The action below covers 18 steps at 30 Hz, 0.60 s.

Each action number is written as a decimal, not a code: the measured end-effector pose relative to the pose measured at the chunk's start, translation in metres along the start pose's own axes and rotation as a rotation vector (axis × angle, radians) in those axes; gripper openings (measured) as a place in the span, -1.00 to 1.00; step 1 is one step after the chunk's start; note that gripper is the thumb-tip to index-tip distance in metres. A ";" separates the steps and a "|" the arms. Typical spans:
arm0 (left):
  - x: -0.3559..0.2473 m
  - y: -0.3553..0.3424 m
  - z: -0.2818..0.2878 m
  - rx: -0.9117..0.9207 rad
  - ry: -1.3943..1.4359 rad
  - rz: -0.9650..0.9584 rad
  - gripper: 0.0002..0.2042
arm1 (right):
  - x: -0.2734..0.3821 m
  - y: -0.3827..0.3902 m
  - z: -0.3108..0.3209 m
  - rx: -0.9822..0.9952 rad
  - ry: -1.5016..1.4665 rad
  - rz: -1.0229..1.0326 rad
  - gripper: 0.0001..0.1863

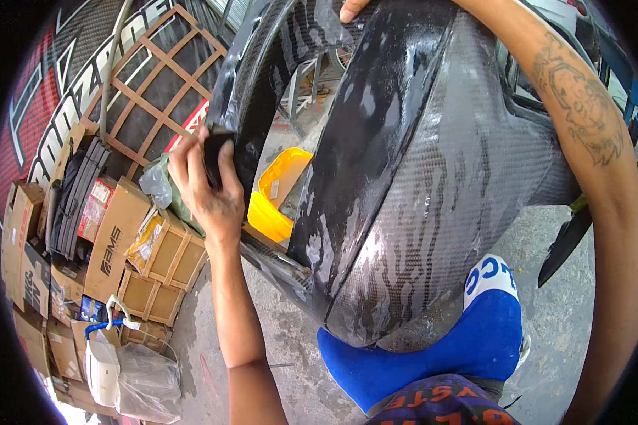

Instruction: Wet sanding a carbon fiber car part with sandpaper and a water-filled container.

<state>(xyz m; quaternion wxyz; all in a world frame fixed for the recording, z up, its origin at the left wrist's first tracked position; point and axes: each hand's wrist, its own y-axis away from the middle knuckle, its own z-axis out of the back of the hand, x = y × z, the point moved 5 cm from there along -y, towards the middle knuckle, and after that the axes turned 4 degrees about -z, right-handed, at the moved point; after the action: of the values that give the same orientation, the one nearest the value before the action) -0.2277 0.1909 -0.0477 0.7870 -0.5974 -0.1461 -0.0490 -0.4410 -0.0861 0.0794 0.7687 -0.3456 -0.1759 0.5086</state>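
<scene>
1. Blue legwear (468, 343), white band on it, at bottom centre. Panel's lower tip overlaps it in view; can't tell if touching.
2. Panel (432, 191): fills the middle, in front of the person, tilted. Grey carbon weave on the right, glossy black strip on the left, long opening beyond the strip. Streaked, looks wet.
3. Left hand (209, 195): fingers clamped on black block (214, 152), thumb on near side. Block is against the panel's left frame, beside the opening.
4. Right hand (352, 9): arm arcs over from the right. Only a fingertip shows, on the panel's top edge; can't tell if fingers are apart or together.
5. Floor (298, 358): grey, blotchy.
6. Yellow tub (268, 218): below the panel, seen through the opening.
7. Far left: white bin (101, 372) beside clear bag (149, 382); stacked cartons (110, 241) behind, wooden crates (152, 290) right of them.
8. Brown lattice (159, 106) leans behind, lettered wall to its left.
</scene>
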 end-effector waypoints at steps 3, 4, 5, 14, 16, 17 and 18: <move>-0.002 -0.005 0.000 -0.062 0.044 0.041 -0.74 | -0.005 -0.003 0.008 -0.004 -0.042 0.047 0.08; 0.000 0.005 0.000 -0.065 0.040 0.041 -0.74 | -0.003 -0.002 0.006 -0.007 -0.041 0.052 0.08; 0.005 0.018 0.000 -0.050 0.042 0.051 -0.74 | 0.000 -0.001 0.001 0.026 -0.050 0.030 0.08; 0.022 -0.001 0.027 -0.184 0.025 0.103 -0.68 | 0.006 0.002 -0.001 0.080 0.029 -0.114 0.10; 0.013 0.017 0.027 -0.060 0.112 0.130 -0.69 | 0.004 0.008 0.002 0.096 0.002 -0.142 0.08; 0.010 0.015 0.020 0.002 0.088 0.090 -0.67 | 0.003 0.007 0.003 0.091 -0.001 -0.138 0.08; 0.006 0.010 0.008 0.066 0.065 0.050 -0.65 | 0.003 0.006 0.004 0.080 -0.003 -0.111 0.08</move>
<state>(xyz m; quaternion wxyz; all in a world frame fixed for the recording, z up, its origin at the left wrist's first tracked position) -0.2203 0.2017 -0.0536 0.8115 -0.5728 -0.1070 -0.0440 -0.4462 -0.0800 0.0776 0.8088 -0.3036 -0.1755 0.4721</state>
